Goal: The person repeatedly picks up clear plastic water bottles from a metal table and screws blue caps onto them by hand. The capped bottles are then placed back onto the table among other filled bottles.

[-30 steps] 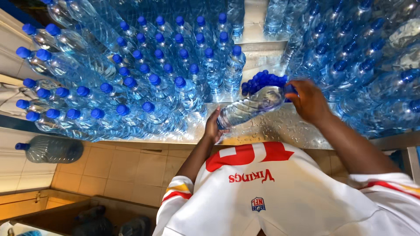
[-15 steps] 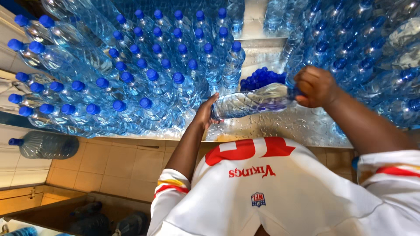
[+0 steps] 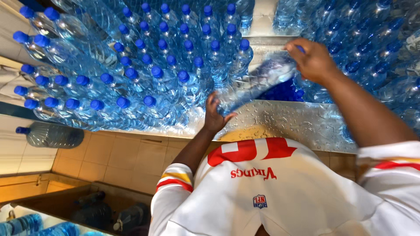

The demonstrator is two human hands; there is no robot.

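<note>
I see bright, even light; glare glints off the wet surface (image 3: 284,122), motion blurs the held bottle (image 3: 258,81), and edges bend.

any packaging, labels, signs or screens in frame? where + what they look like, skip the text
No signs or screens.
Clear bottle: label-free as far as visible, held tilted between left hand and right hand.
Massed bottles: left on wet metal table, clear, blue caps.
Large jug: lower left, on its side, blue cap.

both hands (image 3: 214,114) (image 3: 313,59) raised (fingers curled)
</note>
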